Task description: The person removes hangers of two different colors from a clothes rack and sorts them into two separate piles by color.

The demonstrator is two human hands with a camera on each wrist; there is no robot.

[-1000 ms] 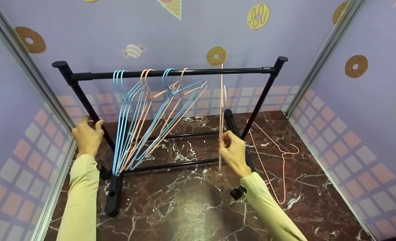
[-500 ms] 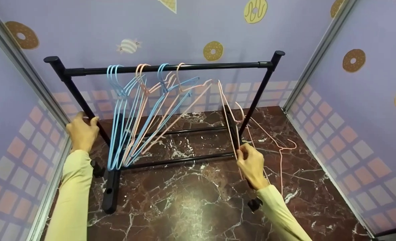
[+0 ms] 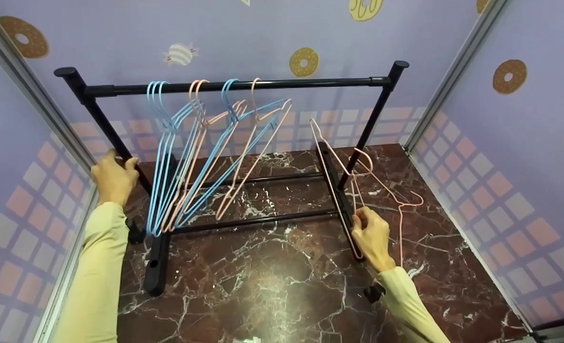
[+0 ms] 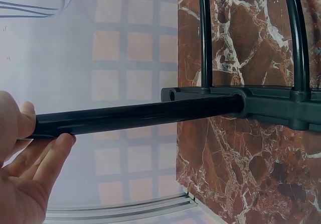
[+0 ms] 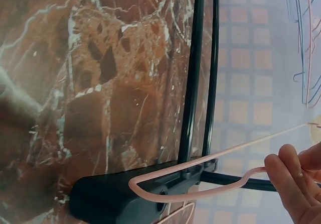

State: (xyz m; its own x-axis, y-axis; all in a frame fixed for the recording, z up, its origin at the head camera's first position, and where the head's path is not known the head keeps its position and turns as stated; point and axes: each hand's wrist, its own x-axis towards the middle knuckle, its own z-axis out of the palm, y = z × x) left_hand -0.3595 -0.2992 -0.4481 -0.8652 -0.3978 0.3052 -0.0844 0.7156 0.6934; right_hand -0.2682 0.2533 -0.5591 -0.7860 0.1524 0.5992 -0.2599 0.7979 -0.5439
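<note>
Since a second ago, the right hand (image 3: 371, 237) has carried the pink hanger (image 3: 337, 166) off the top rail (image 3: 234, 85) and down to the right, by the rack's right foot; the left hand (image 3: 114, 177) has stayed on the left post (image 3: 102, 125).

Right fingers (image 5: 288, 181) are curled and pinch the pink hanger's wire near its lower end. Its hook (image 5: 150, 190), in the right wrist view, hangs free just over the foot bar (image 5: 120, 196). The left fingers (image 4: 47, 161) and thumb wrap the black post.

Judging from this, the loose hook could catch on the right foot or on the second pink hanger (image 3: 396, 209), which lies on the marble floor (image 3: 263, 286) just beyond the right hand; a tangle there would drag both wires. The thin pinch could also let the hanger swing and slip. If the left hand eased off, a snag might tip the light rack (image 3: 244, 200).

Counted: one rack; hangers still on the rail (image 3: 201, 143), about five blue and about three pink, though they overlap too closely to be certain; one pink in the hand; one pink on the floor. Doughnut stickers (image 3: 304, 62) dot the lilac wall.
</note>
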